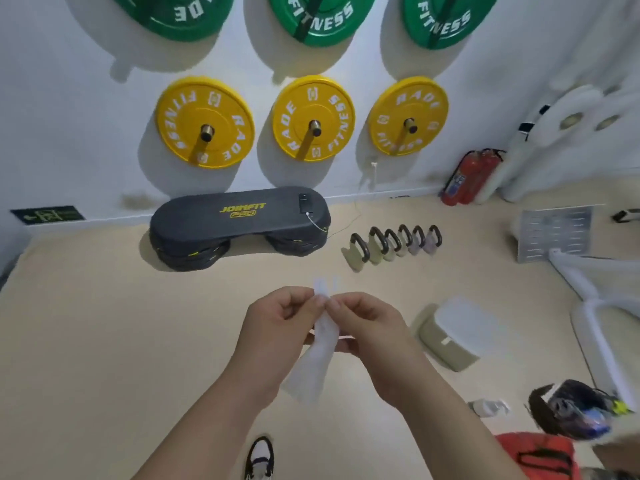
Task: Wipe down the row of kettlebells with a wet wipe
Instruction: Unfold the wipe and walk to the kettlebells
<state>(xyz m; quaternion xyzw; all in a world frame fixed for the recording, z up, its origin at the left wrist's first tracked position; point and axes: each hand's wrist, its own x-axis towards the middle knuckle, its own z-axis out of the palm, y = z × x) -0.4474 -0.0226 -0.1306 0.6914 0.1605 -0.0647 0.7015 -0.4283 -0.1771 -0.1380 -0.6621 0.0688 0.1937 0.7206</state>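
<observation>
A row of several small kettlebells (398, 244) with black handles and pale bodies stands on the beige floor, ahead and to the right of my hands. I hold a white wet wipe (317, 362) in front of me at chest height. My left hand (277, 327) and my right hand (369, 330) both pinch its top edge, fingertips nearly touching, and the rest of the wipe hangs down between my wrists. Both hands are well short of the kettlebells.
A dark step platform (239, 223) lies by the wall to the left of the kettlebells. A lidded wipe box (453, 337) sits on the floor at right. Red fire extinguishers (467, 178) stand in the corner. Another person (568, 414) crouches at lower right. My shoe (259, 457) shows below.
</observation>
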